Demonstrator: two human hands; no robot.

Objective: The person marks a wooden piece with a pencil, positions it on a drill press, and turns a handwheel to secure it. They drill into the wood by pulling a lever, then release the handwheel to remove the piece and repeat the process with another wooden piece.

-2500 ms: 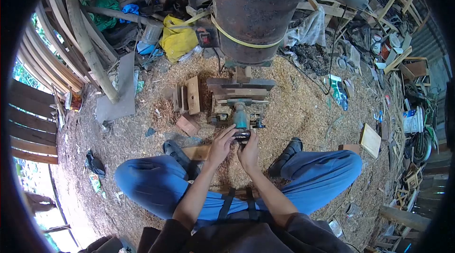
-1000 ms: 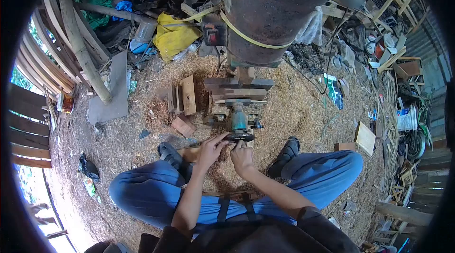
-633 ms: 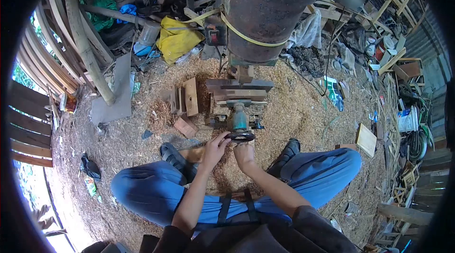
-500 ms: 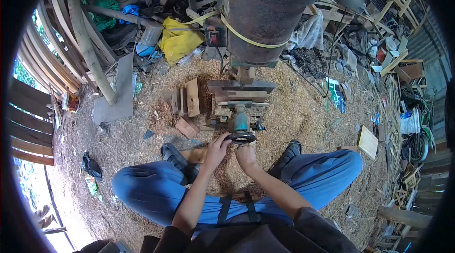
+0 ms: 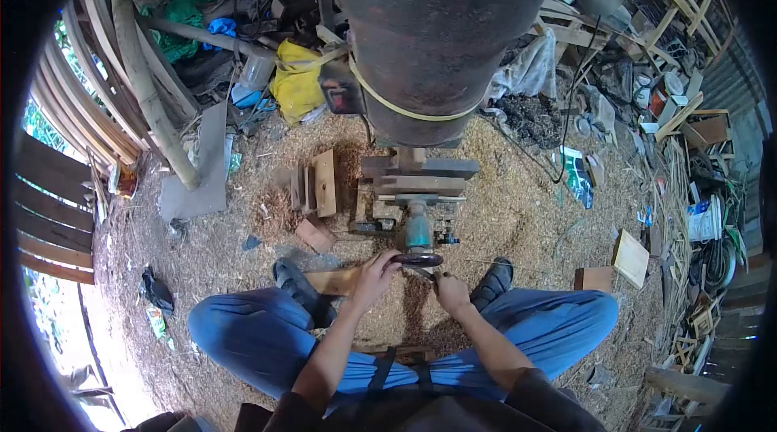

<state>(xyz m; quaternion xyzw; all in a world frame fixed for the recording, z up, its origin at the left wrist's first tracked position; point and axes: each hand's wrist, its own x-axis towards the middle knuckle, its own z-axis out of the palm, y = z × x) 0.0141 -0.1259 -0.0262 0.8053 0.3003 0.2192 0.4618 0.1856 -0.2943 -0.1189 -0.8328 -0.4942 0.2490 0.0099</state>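
A dark round handwheel (image 5: 417,260) sits at the near end of the machine's green shaft housing (image 5: 418,230). On the wheel's left rim my left hand (image 5: 375,278) is closed. My right hand (image 5: 452,290) is closed just right of and below the wheel, around the end of a thin dark tool (image 5: 424,273) whose other end lies under the wheel. Beyond the housing, wooden blocks (image 5: 425,184) are set across the machine, below a big rusty cylinder (image 5: 429,36) with a yellow strap.
Wood blocks (image 5: 325,183) stand left of the machine, and a reddish block (image 5: 314,235) lies nearer. A pale board (image 5: 630,259) is at the right. A leaning pole (image 5: 146,76), yellow sack (image 5: 296,84) and black cable (image 5: 566,129) are farther out. Shavings cover the ground.
My right hand has moved right, away from beneath the wheel, and the thin tool now shows. The machine appears slightly lower in view, with the cylinder shifted left.
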